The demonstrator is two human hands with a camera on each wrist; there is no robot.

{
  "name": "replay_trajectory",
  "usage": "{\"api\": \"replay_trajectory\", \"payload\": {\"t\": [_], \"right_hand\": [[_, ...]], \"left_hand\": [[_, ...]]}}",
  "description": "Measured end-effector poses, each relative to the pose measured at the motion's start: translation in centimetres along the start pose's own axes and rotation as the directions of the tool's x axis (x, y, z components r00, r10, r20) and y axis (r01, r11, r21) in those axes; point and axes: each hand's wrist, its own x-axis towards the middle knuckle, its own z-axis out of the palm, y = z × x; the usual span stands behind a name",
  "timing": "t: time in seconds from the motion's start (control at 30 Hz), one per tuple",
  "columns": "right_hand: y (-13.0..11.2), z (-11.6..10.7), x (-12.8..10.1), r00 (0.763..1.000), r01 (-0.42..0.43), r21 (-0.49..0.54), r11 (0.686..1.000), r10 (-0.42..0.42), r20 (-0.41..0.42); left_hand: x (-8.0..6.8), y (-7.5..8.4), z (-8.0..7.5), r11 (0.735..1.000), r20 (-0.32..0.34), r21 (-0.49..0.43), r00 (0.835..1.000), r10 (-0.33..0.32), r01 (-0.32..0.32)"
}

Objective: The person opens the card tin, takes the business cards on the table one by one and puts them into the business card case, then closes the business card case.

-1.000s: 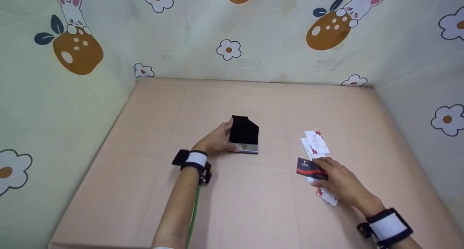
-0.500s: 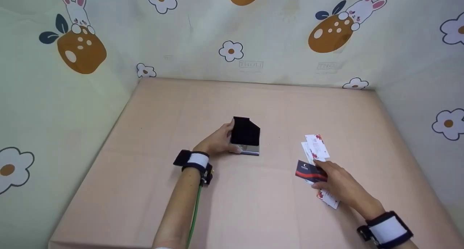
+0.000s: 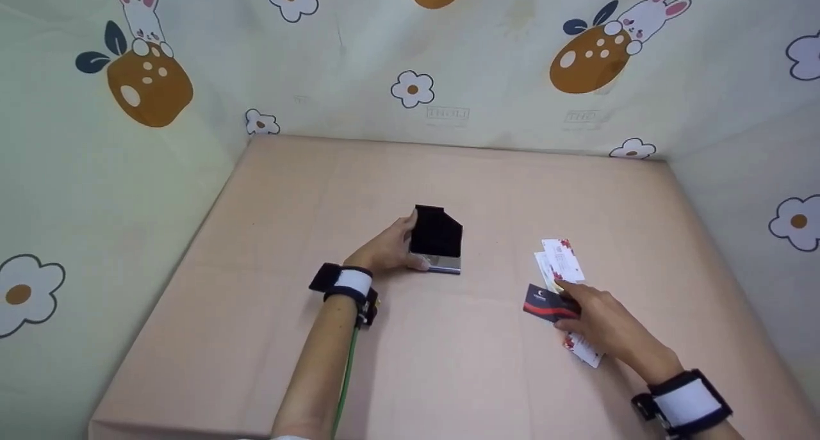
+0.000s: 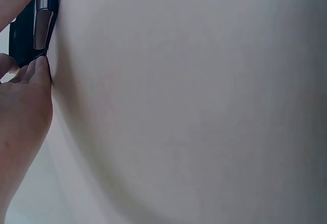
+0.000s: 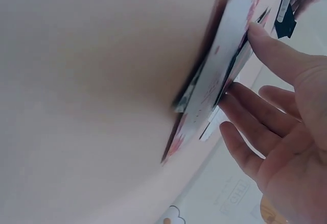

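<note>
Dark card (image 3: 549, 304) clamped between thumb and fingers of right hand (image 3: 608, 325), over white cards (image 3: 565, 260) on table (image 3: 461, 363). Farther off, to the left, black-and-silver case (image 3: 437, 233) gripped by left hand (image 3: 385, 246), fingers clamped on its side. Patterned wall (image 3: 493, 56) behind.

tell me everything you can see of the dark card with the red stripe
The dark card is charcoal and paper-like, its long side running roughly sideways in the head view. A red stripe crosses it below a small white mark and lettering too small to read. It overlaps white cards with red prints. The right hand's grip holds it, hiding its right end.
</note>
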Motion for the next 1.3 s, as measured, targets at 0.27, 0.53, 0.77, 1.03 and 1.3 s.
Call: {"api": "replay_trajectory", "payload": {"t": [0.27,0.53,0.77,1.03,1.3], "right_hand": [[0.0,-0.3,0.8,0.999,0.040,-0.030,0.999,-0.041,-0.027],[-1.2,-0.4,2.2,0.982,0.112,-0.106,0.988,-0.126,-0.139],[-2.6,-0.2,4.1,0.966,0.188,-0.111,0.976,-0.205,-0.160],[-4.8,-0.1,7.1,0.922,0.278,-0.174,0.945,-0.313,-0.228],[-6.3,-0.3,9.1,0.885,0.350,-0.216,0.912,-0.397,-0.242]], "left_hand": [[-0.2,-0.1,0.1,1.000,-0.010,0.007,1.000,-0.020,0.020],[-0.1,-0.1,0.0,1.000,-0.004,-0.002,1.000,0.014,-0.014],[-0.1,-0.4,0.1,1.000,-0.021,0.025,1.000,0.018,-0.017],[-0.3,-0.5,0.1,1.000,-0.016,0.025,1.000,0.007,-0.006],[-0.1,-0.4,0.2,0.999,-0.021,0.013,0.999,0.032,-0.031]]}}
